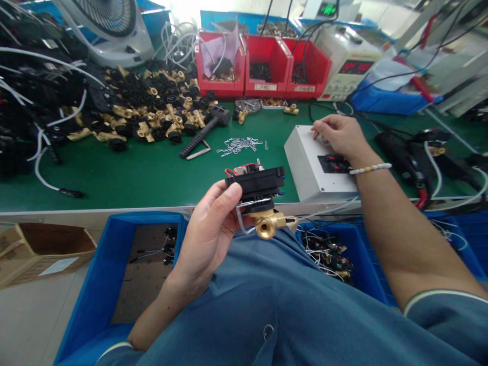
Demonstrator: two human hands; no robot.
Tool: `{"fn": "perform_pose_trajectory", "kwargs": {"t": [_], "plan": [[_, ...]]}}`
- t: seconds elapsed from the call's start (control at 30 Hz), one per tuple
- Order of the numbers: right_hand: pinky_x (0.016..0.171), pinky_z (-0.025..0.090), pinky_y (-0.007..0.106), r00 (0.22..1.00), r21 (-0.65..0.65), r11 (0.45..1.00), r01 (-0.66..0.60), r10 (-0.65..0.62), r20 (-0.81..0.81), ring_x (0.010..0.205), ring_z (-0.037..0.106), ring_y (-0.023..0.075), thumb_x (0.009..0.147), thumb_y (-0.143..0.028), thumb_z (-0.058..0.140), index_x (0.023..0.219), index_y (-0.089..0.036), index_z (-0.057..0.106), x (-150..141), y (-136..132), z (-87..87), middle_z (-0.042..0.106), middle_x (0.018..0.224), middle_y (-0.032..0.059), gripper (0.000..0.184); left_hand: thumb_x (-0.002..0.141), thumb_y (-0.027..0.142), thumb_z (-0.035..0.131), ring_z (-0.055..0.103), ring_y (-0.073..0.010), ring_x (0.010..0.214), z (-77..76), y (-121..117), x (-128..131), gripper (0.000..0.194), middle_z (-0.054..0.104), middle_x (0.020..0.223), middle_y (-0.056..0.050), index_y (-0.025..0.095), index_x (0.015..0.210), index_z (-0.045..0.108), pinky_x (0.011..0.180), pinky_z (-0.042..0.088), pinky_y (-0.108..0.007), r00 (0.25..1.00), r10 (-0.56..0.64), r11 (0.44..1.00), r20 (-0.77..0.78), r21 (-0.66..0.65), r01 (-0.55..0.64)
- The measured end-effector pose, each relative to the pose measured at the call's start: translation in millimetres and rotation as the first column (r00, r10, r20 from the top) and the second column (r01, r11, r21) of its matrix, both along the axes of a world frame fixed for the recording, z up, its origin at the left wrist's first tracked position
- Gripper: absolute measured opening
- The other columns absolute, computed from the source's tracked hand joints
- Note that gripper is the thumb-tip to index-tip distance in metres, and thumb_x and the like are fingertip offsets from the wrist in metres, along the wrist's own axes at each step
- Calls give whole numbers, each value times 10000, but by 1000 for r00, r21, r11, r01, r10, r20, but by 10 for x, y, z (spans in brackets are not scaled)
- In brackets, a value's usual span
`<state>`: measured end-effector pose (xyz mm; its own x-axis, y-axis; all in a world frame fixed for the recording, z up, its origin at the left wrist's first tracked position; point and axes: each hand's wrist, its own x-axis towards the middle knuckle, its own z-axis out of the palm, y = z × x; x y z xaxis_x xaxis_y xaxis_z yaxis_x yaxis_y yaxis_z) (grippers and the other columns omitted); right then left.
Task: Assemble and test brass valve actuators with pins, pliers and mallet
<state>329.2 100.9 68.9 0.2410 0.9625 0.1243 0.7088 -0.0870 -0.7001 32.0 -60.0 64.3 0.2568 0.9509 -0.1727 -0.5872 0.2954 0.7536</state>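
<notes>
In my left hand (213,223) is a brass valve with a black plastic housing (256,184), gripped by thumb and fingers above my lap. Its brass fitting (267,225) points down and toward me. Red wires, a metal clip and a white cable show on it. My right hand (339,134) rests at the top of a light grey box (308,168), its fingertips pinched together at the box's far edge. What lies between those fingertips is mostly hidden. Beside my right wrist, a black and red terminal block (333,163) sits on the box.
Brass fittings with black caps (152,112) are heaped at the back left. A black hammer (206,129) and loose spring clips (242,145) lie mid-table. Behind stand red bins (267,63) and a power supply (351,63). Blue crates (91,284) are below the table edge.
</notes>
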Motion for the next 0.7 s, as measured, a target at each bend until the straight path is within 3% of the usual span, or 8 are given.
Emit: {"fn": "perform_pose_trajectory", "kwargs": {"t": [0.3, 0.37, 0.47, 0.53, 0.6, 0.63, 0.67, 0.7], "plan": [[593, 335, 197, 1000, 73, 997, -6, 4, 19, 563, 426, 35, 971, -157, 654, 902, -57, 688, 56, 44, -49, 663, 671, -36, 126, 886, 472, 702, 742, -310, 1079, 20, -30, -9, 394, 765, 1117, -90, 200, 1170, 661, 849, 647, -396, 1000, 19, 1000, -15, -1, -19], [659, 377, 210, 997, 180, 983, 45, -54, 47, 622, 469, 49, 960, -157, 669, 921, -63, 685, 129, 74, -10, 715, 790, 18, 102, 883, 450, 705, 739, -296, 1079, 32, -31, -13, 389, 756, 1166, -90, 203, 1180, 659, 843, 643, -379, 999, 37, 999, -20, -3, -37], [716, 422, 241, 992, 408, 907, 105, -124, 20, 669, 527, 69, 960, -133, 643, 932, -89, 686, 177, -22, 127, 727, 880, 72, 68, 867, 411, 719, 723, -275, 1106, -16, 26, -42, 407, 735, 1224, -100, 184, 1198, 653, 888, 621, -369, 989, 115, 993, -92, 36, -112], [714, 449, 250, 999, 462, 887, 1, 16, -33, 665, 555, 74, 967, -167, 618, 926, -116, 690, 104, -242, 223, 711, 850, 53, 97, 824, 400, 759, 703, -264, 1139, -126, 118, -90, 450, 732, 1216, -104, 160, 1191, 657, 953, 588, -365, 948, 242, 969, -207, 100, -226], [711, 483, 254, 954, 375, 891, -255, 296, -53, 693, 596, 94, 959, -303, 639, 941, -152, 702, -55, -562, 257, 699, 835, 28, 164, 783, 408, 788, 678, -252, 1175, -293, 249, -163, 507, 725, 1220, -99, 149, 1199, 658, 1013, 547, -355, 855, 394, 918, -338, 188, -349], [689, 501, 259, 884, 210, 872, -443, 463, -59, 696, 624, 114, 952, -393, 642, 945, -170, 711, -154, -735, 231, 700, 813, 22, 234, 785, 419, 777, 669, -253, 1189, -387, 325, -208, 531, 715, 1239, -106, 144, 1221, 650, 1024, 535, -356, 804, 443, 896, -396, 214, -389], [693, 527, 274, 776, -9, 776, -630, 629, -59, 725, 659, 145, 946, -465, 629, 967, -183, 729, -256, -902, 170, 716, 820, 28, 299, 792, 432, 752, 669, -255, 1184, -482, 404, -256, 549, 709, 1252, -120, 131, 1238, 643, 1013, 536, -356, 754, 474, 880, -455, 225, -417], [762, 566, 305, 654, -248, 621, -744, 753, -76, 833, 695, 183, 950, -483, 609, 1038, -197, 745, -351, -1049, 72, 745, 946, 46, 329, 807, 444, 718, 670, -259, 1182, -571, 483, -307, 563, 704, 1264, -136, 120, 1259, 631, 997, 541, -356, 714, 471, 880, -518, 222, -420]]}}
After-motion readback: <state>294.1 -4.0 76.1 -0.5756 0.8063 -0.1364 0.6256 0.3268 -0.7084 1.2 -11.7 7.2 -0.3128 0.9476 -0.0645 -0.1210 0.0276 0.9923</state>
